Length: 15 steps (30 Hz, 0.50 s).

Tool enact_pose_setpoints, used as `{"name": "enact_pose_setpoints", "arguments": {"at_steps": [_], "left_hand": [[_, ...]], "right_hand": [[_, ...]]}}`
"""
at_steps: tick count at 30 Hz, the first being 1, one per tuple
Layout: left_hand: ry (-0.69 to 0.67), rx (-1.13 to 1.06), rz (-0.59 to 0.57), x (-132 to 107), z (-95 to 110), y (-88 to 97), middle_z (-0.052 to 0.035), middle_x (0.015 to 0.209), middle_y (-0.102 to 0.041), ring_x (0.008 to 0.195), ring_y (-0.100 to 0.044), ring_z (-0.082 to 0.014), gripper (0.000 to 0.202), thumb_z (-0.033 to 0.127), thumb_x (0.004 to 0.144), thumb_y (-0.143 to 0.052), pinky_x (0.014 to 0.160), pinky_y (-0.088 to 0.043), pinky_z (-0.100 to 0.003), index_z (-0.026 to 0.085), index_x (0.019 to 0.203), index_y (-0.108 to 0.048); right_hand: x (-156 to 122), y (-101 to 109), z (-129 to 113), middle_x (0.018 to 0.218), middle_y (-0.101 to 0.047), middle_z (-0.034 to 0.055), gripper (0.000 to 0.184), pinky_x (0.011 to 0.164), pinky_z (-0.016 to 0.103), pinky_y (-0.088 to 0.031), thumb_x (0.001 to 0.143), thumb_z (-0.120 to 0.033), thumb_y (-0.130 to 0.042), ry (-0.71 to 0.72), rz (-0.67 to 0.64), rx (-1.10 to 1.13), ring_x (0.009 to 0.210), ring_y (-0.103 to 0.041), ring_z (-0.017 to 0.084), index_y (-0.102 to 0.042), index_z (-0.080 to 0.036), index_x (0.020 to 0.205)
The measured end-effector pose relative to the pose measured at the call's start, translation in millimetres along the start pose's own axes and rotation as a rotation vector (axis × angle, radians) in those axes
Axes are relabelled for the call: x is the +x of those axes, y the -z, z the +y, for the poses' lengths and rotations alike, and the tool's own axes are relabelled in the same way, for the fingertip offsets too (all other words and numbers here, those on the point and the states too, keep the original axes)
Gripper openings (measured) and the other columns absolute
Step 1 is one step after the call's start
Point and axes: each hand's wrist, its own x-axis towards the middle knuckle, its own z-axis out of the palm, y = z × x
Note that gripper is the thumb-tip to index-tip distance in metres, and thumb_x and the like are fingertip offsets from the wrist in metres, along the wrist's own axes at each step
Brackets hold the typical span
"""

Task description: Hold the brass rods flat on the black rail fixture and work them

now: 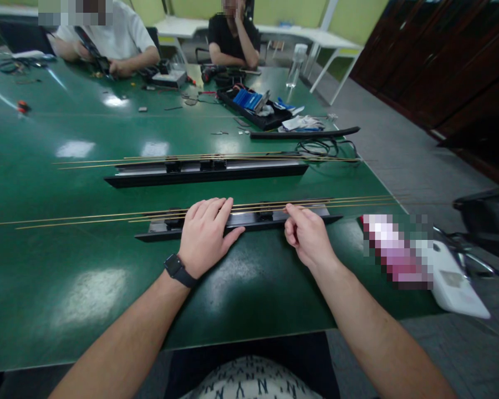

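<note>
A long black rail (158,228) lies across the green table (66,266) in front of me, with thin brass rods (87,217) resting along its top. My left hand (205,235) lies flat on the rail and rods, fingers stretched out together, a black watch on the wrist. My right hand (307,233) is curled, its thumb and forefinger pinching a brass rod near the rail's right end. A second black rail (203,173) with more brass rods (108,162) lies farther back.
Two other people sit at the far side with tools. A black tray (253,113) of blue parts, a coiled cable (320,147), a black strip (307,133) and a clear bottle (293,66) stand beyond. A white device (457,282) sits at the right edge.
</note>
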Motion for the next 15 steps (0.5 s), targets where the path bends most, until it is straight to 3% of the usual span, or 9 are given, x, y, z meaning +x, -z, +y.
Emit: {"name": "enact_pose_setpoints", "arguments": {"at_steps": [15], "left_hand": [[0.012, -0.030, 0.001, -0.4, -0.4, -1.1, -0.0160, 0.136, -0.065, 0.128, -0.057, -0.0346, 0.058, 0.051, 0.097, -0.056, 0.111, -0.039, -0.051, 0.017, 0.144, -0.055]], "right_hand": [[-0.7, -1.0, -0.5, 0.043, -0.050, -0.0079, 0.030, 0.030, 0.017, -0.020, 0.082, -0.042, -0.079, -0.021, 0.008, 0.019, 0.030, -0.037, 0.007, -0.058, -0.020, 0.082]]}}
